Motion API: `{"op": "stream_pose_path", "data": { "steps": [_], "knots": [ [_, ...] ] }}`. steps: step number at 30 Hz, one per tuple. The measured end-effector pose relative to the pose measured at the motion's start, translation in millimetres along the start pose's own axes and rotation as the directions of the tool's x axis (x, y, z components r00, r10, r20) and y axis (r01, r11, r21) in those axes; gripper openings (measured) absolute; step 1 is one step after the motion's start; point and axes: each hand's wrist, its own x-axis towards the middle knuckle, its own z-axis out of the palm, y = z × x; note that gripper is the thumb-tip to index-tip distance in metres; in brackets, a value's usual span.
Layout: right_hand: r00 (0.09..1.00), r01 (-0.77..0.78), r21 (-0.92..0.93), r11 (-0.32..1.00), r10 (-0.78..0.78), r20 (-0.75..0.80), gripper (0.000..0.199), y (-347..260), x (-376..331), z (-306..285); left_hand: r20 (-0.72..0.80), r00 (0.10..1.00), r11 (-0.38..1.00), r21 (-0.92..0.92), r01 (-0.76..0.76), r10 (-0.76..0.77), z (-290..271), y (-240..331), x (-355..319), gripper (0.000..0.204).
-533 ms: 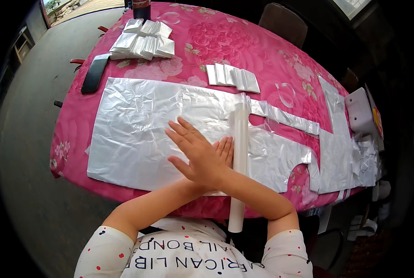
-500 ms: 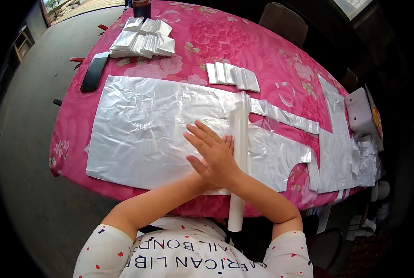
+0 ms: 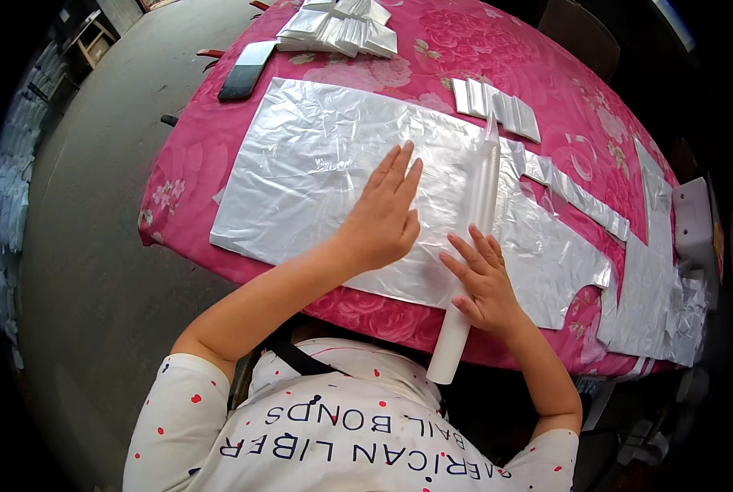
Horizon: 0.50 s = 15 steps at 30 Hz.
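Observation:
A large clear plastic sheet [image 3: 317, 164] lies flat on the pink flowered tablecloth [image 3: 194, 164]. My left hand [image 3: 385, 215] rests palm down on the sheet near its middle, fingers stretched out. A long white tube [image 3: 475, 246] lies across the sheet's right part and sticks out over the near table edge. My right hand [image 3: 485, 279] lies on the tube's near half, fingers spread on it and the sheet.
Stacks of folded plastic pieces lie at the far end [image 3: 338, 29] and beyond the tube [image 3: 498, 107]. A dark flat bar [image 3: 243, 70] sits at the far left. Cut plastic strips [image 3: 653, 271] cover the table's right side. A chair [image 3: 580, 33] stands behind the table.
My two hands, stacked together on the sheet by the tube before, have separated. The left hand slid forward on the sheet, and the right hand now rests on the tube.

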Motion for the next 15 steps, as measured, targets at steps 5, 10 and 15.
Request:
{"op": "stream_pose_path", "data": {
  "steps": [5, 10, 15],
  "knots": [
    [0.848, 0.319, 0.666, 0.674, -0.517, 0.116, 0.056, -105.7, 92.4, 12.2, -0.210, 0.947, 0.970, -0.024, 0.242, -0.241, -118.6, -59.9, -49.9, 0.040],
    [0.854, 0.403, 0.761, 0.509, -0.508, -0.112, 0.043, -116.2, 135.5, -3.6, -0.236, 0.863, 0.894, -0.121, 0.431, -0.447, -171.4, -73.3, -138.0, 0.038],
    [0.936, 0.350, 0.153, 0.924, -0.351, -0.024, 0.049, -68.1, 175.0, 25.8, -0.160, 0.750, 0.765, -0.199, 0.612, -0.642, -173.7, -54.1, -198.8, 0.039]
  ]
}}
